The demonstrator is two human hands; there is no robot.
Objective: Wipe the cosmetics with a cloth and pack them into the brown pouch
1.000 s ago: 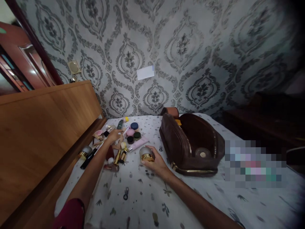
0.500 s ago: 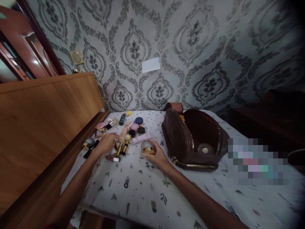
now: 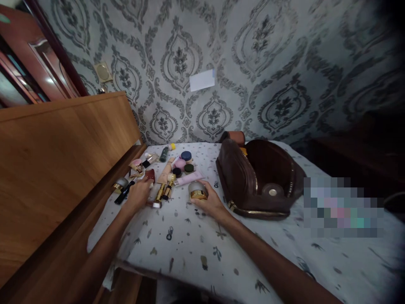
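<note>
In my right hand (image 3: 211,202) is a cosmetic jar (image 3: 198,192) with a grey lid and a shiny gold band, gripped from its right side above the sheet. My left hand (image 3: 140,195) is closed at the fingertips on a small dark red item (image 3: 150,174), whose kind I cannot make out. Just right of that hand lie gold-and-black tubes (image 3: 160,192) and a peach tube (image 3: 165,172). A pale pink tube (image 3: 189,178) rests between the hands. On the left hand's other side are a black tube (image 3: 124,193) and another gold-banded jar (image 3: 120,185).
An open brown bag (image 3: 234,181) stands at right, a brown cylindrical thing (image 3: 236,137) behind it. Farther back sit a blue-lidded jar (image 3: 186,156) and a dark green bottle (image 3: 163,154). A wooden board (image 3: 69,143) borders the left; patterned wall (image 3: 215,42) rises behind.
My left hand has drawn back slightly left, and the dark red item now shows at its fingertips. The right hand keeps the jar in nearly the same place. The view has shifted slightly.
</note>
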